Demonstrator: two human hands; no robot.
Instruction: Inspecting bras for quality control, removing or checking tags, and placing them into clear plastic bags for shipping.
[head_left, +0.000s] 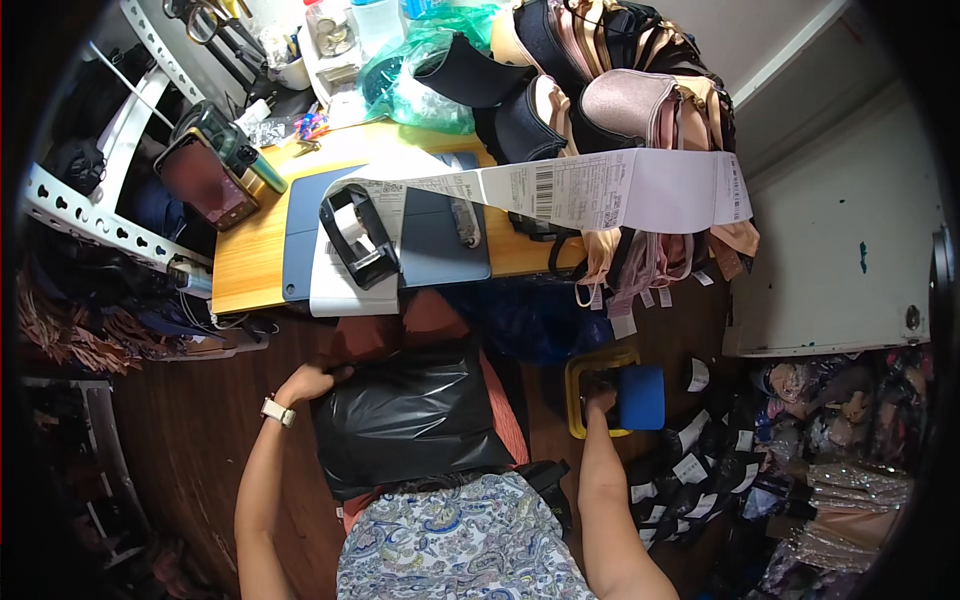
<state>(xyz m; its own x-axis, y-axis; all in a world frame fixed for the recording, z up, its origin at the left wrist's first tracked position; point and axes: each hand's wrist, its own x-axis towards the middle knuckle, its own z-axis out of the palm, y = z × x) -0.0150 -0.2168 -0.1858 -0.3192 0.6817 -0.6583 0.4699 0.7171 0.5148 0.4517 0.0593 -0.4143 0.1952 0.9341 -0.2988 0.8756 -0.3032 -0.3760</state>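
Observation:
A glossy black plastic mailer bag (412, 420) lies across my lap. My left hand (309, 382), with a pale-strapped watch on its wrist, grips the bag's upper left corner. To my right, my right hand (600, 396) reaches down inside a yellow-rimmed bin (576, 426); its fingers are in shadow, so what they touch is hidden. A blue panel (642, 397) covers the bin's right side. Above my lap, a black tape dispenser (360, 236) rests on a strip of printed labels (577, 191), which runs right across the table and over a pile of bras (630, 105).
The wooden table (247, 259) also bears a blue-grey folder (300, 225), a box cutter (466, 221) and a propped phone (206, 180). Labelled black parcels (690, 469) cover the floor at right, near bagged garments (832, 405). A metal rack (97, 214) stands left.

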